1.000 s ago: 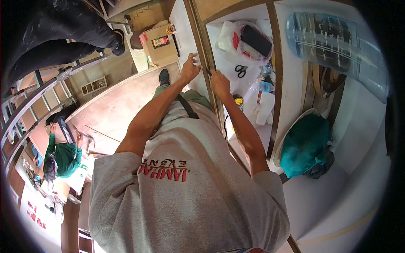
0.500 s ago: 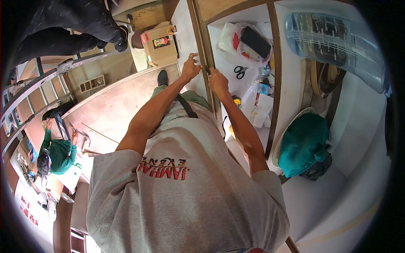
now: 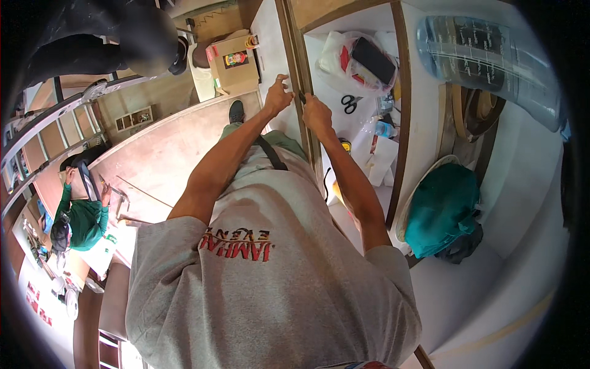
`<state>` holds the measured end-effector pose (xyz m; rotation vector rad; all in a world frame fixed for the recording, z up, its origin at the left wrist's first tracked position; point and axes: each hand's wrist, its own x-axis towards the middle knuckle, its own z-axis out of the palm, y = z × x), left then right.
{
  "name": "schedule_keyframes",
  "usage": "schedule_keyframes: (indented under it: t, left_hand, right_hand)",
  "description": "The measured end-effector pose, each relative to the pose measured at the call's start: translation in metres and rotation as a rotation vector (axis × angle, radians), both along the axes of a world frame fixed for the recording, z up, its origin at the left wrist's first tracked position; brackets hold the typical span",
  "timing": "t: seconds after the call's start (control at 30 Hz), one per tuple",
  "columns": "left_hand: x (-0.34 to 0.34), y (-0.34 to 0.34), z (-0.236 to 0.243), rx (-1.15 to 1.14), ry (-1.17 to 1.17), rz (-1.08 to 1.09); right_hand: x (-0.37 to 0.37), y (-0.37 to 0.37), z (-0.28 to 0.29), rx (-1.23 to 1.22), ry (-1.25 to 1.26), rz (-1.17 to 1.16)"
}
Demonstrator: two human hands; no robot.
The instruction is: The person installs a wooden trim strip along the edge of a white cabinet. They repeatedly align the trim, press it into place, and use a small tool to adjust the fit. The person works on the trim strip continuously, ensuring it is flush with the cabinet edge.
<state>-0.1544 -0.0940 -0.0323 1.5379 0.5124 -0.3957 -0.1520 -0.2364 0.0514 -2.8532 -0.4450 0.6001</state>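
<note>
My right hand (image 3: 316,115) is closed around a small dark tool (image 3: 302,97), its tip against the brown wooden edge strip (image 3: 298,67) of the upright panel. The tool's kind is too small to make out. Just left of that strip, my left hand (image 3: 279,96) is raised beside the white panel face (image 3: 267,40). Its fingers are bent and partly apart, and I see nothing held in them. Right of the strip, a white compartment holds black-handled scissors (image 3: 350,104), a clear plastic bag (image 3: 344,61) with a black phone (image 3: 373,60) on it, and a tape measure (image 3: 346,145).
A large clear blue water bottle (image 3: 491,67) and a green cloth bundle (image 3: 444,209) lie to the right. At left, a metal ladder (image 3: 55,132) stands near a co-worker in a green top (image 3: 89,224). A cardboard box (image 3: 236,71) sits ahead; another person's dark-clothed legs (image 3: 98,37) are at upper left.
My right hand and the small tool have shifted slightly up and left along the strip. My left hand stays nearly in place, moved up a touch.
</note>
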Motion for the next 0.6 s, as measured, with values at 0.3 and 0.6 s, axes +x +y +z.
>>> schedule_keyframes:
  t: [0.3,0.6]
  left_hand:
    - [-0.003,0.000,-0.011,-0.023,-0.036,0.025]
    - [0.000,-0.001,-0.012,0.000,-0.042,0.006]
  right_hand:
    - [-0.001,0.008,-0.002,-0.006,-0.033,-0.022]
    - [0.007,0.011,-0.013,-0.016,-0.028,-0.030]
